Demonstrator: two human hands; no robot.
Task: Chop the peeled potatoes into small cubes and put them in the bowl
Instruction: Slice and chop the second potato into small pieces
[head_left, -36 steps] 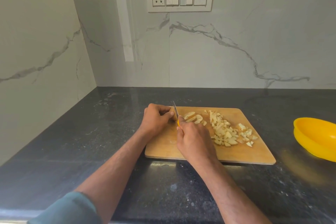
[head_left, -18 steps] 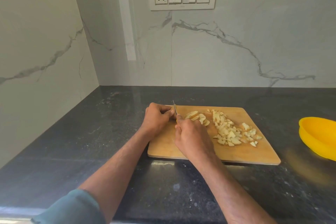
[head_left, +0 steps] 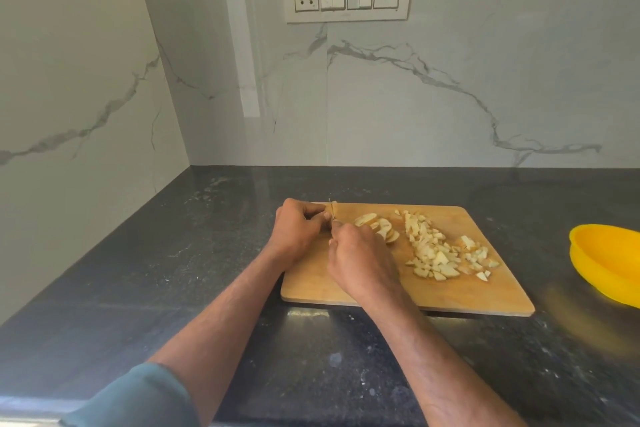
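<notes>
On the dark countertop point(head_left: 173, 288) lies a wooden cutting board point(head_left: 485, 295) (yellow bowl point(head_left: 609, 263) well right), bearing potato cubes point(head_left: 436, 253) and slices point(head_left: 379, 227), where the left hand point(head_left: 298, 230) clasps a potato piece point(head_left: 334, 209) and the right hand point(head_left: 360, 253) grips the knife point(head_left: 331, 210).

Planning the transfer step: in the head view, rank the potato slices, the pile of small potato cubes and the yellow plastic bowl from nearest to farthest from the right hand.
1. Pale potato slices: on the wooden cutting board, just beyond the right hand, to its right.
2. Pile of small potato cubes: mid-board, farther right.
3. Yellow plastic bowl: off the board, at the right edge.
</notes>
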